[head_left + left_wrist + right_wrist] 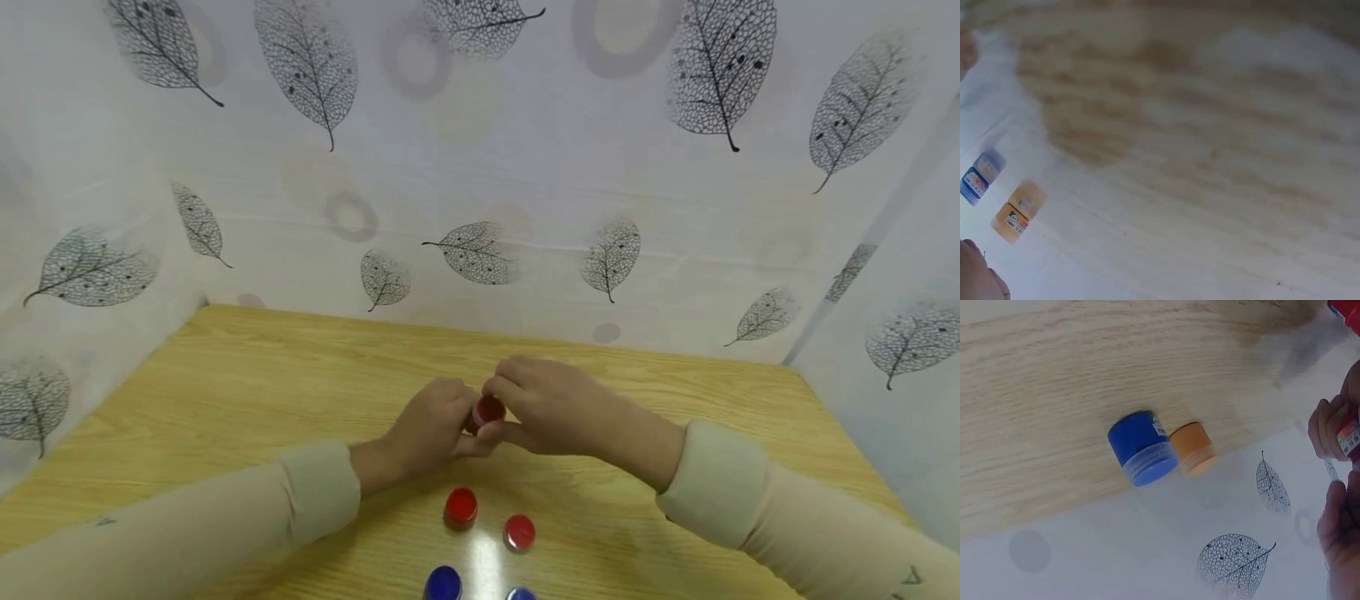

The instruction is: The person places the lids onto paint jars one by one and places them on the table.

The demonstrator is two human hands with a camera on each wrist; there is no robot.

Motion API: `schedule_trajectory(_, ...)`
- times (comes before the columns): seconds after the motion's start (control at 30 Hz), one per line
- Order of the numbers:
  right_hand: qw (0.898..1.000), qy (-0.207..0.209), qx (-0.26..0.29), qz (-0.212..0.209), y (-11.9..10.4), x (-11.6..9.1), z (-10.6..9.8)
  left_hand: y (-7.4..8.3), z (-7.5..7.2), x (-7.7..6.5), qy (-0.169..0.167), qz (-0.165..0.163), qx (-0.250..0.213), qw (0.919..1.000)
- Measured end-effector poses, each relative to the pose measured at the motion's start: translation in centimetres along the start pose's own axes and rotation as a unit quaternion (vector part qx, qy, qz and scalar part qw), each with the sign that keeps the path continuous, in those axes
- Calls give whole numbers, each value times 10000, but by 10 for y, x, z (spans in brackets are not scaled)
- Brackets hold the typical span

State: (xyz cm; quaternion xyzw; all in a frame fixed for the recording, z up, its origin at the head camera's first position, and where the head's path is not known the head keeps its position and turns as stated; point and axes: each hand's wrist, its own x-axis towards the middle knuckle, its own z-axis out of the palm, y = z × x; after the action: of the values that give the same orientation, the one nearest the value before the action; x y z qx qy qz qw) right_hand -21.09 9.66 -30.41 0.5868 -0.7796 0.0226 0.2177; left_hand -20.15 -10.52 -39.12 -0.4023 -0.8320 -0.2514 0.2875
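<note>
Dark red jar (490, 410): small, round, gripped by both hands at once.
Jar's top: a deep red disc with a paler rim, facing up toward the head camera; fingers hide too much to tell whether the jar is open.
Left hand (430, 427): curled round the jar's body, covering most of its side.
Right hand (551, 407): fingers and thumb pinching the jar close to its top.
Printed label (1349, 437): pale with orange, on the jar's side, partly in view between fingers.
Jar's place: over the wooden table (300, 375), beyond a bright red jar (461, 507).
</note>
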Motion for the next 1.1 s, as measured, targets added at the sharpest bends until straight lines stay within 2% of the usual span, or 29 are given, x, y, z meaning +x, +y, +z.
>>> schedule_trajectory(0.1,9995,115,-268,117,-1,-1,3,-1,-1,0,23,-36,37,10000)
schedule_trajectory(0.2,9992,117,-362,141,0,-2,4,-3,-2,-1,-83,-46,-139,9999)
schedule_trajectory(0.4,9990,-329,235,-212,2,0,0,-3,-3,0,-610,-99,-715,9955)
schedule_trajectory(0.53,9951,-711,529,-442,2,2,-5,-2,-2,0,-779,-106,-988,9920)
schedule_trajectory(0.63,9916,-978,716,-455,3,3,-11,-2,-2,0,-834,-83,-1055,9909)
schedule_trajectory(0.8,9867,-1246,967,-391,6,2,-23,-1,-4,1,-1098,-146,-1367,9844)
schedule_trajectory(0.9,9868,-1269,910,-423,5,2,-26,0,-5,1,-1130,-134,-1495,9822)
schedule_trajectory(1.1,9897,-1156,701,-480,2,1,-22,3,-4,1,-994,-95,-1354,9857)
